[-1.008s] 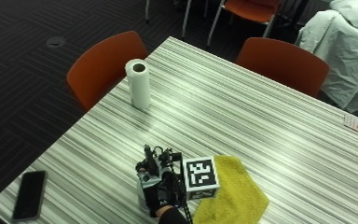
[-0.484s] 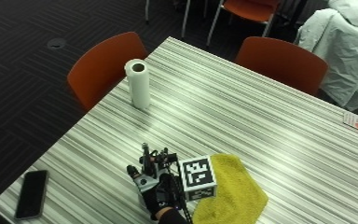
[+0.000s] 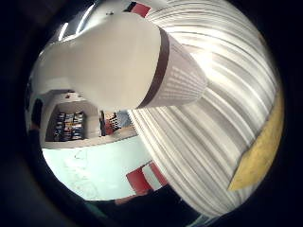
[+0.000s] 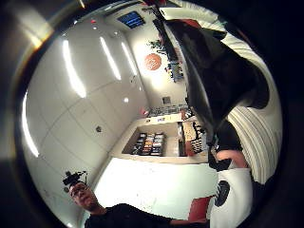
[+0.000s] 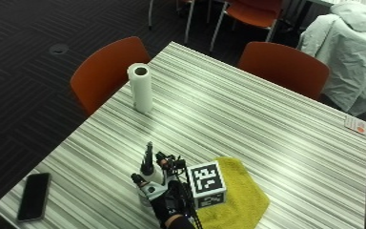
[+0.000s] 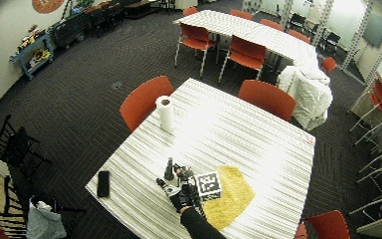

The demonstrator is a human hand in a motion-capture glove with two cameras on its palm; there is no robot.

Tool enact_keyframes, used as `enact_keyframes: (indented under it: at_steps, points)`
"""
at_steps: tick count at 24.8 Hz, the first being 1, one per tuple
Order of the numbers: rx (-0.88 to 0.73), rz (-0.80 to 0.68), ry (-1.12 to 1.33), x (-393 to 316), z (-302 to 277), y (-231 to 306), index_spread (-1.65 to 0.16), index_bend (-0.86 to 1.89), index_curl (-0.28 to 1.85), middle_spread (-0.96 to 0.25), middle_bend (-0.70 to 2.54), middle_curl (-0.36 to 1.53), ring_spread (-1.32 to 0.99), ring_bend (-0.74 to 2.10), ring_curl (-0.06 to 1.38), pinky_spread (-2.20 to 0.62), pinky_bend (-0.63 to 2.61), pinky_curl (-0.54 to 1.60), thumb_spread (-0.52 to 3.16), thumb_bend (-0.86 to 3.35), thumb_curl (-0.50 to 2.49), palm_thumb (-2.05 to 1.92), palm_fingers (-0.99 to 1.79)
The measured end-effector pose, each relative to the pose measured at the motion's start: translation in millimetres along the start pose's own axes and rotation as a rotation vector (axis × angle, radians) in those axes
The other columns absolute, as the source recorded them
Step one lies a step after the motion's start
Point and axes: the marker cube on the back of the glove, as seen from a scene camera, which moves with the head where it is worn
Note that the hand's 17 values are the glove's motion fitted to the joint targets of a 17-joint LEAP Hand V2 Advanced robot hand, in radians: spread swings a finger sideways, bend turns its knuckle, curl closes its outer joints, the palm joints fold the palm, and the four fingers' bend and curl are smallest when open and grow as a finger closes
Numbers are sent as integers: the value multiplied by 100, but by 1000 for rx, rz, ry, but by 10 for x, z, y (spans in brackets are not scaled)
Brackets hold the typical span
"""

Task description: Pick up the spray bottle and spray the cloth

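In the outside view a spray bottle (image 5: pixel 148 164) with a black nozzle and white body stands upright on the striped table (image 5: pixel 234 119), near its front edge. My gloved right hand (image 5: pixel 169 205) grips it low on the body, fingers curled round it. The little finger side palm view is filled by the white body with a dark band (image 3: pixel 128 61). The bottle's black head (image 4: pixel 213 76) crosses the thumb side palm view. A yellow cloth (image 5: pixel 241 200) lies flat right beside the hand and bottle, and its edge (image 3: pixel 258 151) shows on the table.
A paper towel roll (image 5: pixel 140 88) stands upright near the far left table edge. A black phone (image 5: pixel 33 195) lies at the front left corner. Orange chairs (image 5: pixel 106 71) stand at the left and far sides. A small card (image 5: pixel 355 125) lies at the right edge.
The fingers were spread by the bottle and have now curled round it. The hand has stayed beside the cloth's left edge.
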Motion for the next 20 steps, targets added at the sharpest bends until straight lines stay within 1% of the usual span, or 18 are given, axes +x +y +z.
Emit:
enact_keyframes:
  at_steps: [11,16,20]
  points:
    - [-21,-78,-96,-98,-186,657,-28,14,44,6,18,49,10,20,46,17,23,34,102,-2,68,100,24]
    - [-26,-103,-108,-148,-227,777,-29,15,41,6,18,47,11,20,45,18,23,34,103,-2,65,100,23]
    - [-46,-119,-105,-197,-327,1009,-29,15,40,5,19,46,12,20,45,18,23,35,103,-2,64,100,24]
